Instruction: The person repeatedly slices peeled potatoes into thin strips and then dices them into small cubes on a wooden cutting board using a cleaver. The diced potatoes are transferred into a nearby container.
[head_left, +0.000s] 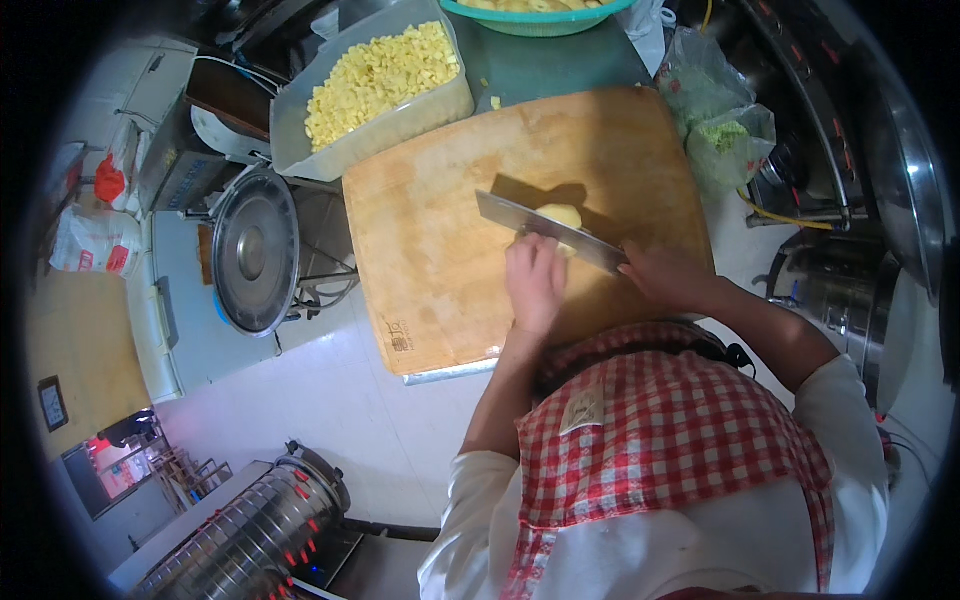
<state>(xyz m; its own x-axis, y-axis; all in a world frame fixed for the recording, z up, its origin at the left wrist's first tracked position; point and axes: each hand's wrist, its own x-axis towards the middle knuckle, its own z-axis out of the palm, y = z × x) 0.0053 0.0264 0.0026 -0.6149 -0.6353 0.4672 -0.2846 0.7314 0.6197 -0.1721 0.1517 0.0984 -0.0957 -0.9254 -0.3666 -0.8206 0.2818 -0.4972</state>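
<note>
A wooden cutting board (442, 247) lies before me. My right hand (656, 274) grips the handle end of a wide steel cleaver (544, 227), whose blade slants up and to the left across the board. At the blade sits a peeled yellow potato (561, 215), part of it showing on the far side. My left hand (536, 277) has its fingers curled down against the near side of the blade, holding the potato there. The fingers and blade hide much of it.
A translucent plastic bin (375, 129) of diced potato (386, 79) stands beyond the board's left corner. A turquoise basket (547, 26) of peeled potatoes is at the far edge. Plastic bags (731, 146) with green contents lie to the right. A round metal lid (255, 251) stands at left.
</note>
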